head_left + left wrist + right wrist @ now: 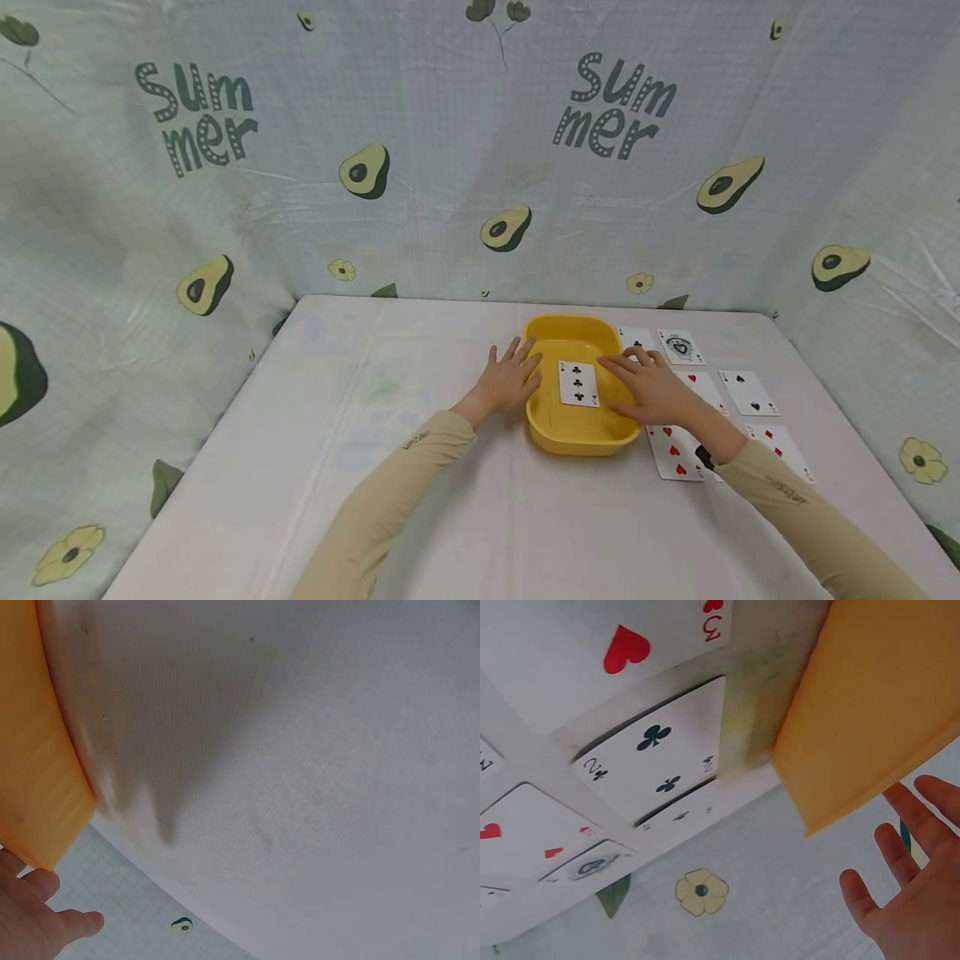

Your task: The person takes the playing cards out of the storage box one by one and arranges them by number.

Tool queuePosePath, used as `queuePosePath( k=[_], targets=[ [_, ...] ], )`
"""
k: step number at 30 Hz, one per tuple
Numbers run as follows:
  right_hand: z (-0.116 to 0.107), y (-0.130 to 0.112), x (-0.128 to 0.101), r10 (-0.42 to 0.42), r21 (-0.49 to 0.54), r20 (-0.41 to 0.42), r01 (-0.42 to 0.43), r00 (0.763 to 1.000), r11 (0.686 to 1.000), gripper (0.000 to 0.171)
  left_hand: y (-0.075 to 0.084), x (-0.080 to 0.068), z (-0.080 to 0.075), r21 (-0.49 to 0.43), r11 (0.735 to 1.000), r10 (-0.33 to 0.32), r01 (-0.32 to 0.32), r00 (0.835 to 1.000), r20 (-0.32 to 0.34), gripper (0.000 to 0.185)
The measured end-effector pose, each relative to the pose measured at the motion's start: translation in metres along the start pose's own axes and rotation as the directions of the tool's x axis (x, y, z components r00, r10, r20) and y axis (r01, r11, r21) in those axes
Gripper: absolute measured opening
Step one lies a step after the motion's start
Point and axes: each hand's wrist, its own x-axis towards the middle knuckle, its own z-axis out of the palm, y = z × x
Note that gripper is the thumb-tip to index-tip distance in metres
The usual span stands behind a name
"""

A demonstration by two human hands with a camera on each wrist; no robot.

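Your left hand point(508, 380) lies flat, fingers straight, against the left wall of the yellow tray point(546, 432); your right hand point(651, 387), fingers extended, rests over its right rim. "Summer" is printed twice on the backdrop point(450, 150). The tray holds a single three of clubs point(578, 383), face up, long axis toward the table's point(420, 500) far edge. Further cards point(750, 393) lie toward the right edge.

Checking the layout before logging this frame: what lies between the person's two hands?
In the head view, the yellow tray sits between the left hand and right hand, with the three of clubs inside it.
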Motion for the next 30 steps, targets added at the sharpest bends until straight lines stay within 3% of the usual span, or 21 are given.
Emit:
queuePosePath(
  k=[7,18,30],
  targets=[
    [0.011,-0.006,0.021,0.026,0.047,0.113,-0.032,0.993,0.998,0.074,0.0,0.001,0.001,0.002,1.0,-0.004,0.004,1.0,0.002,0.048],
    [0.023,-0.013,0.041,0.033,-0.01,0.226,-0.032,0.974,0.999,0.078,0.0,0.002,0.001,-0.002,1.0,-0.002,0.002,1.0,-0.003,0.047],
    [0.031,-0.011,0.051,0.075,-0.055,0.295,-0.061,0.952,0.997,0.078,-0.001,0.002,0.002,0.008,1.0,-0.002,0.002,1.0,0.002,0.047]
  ],
)
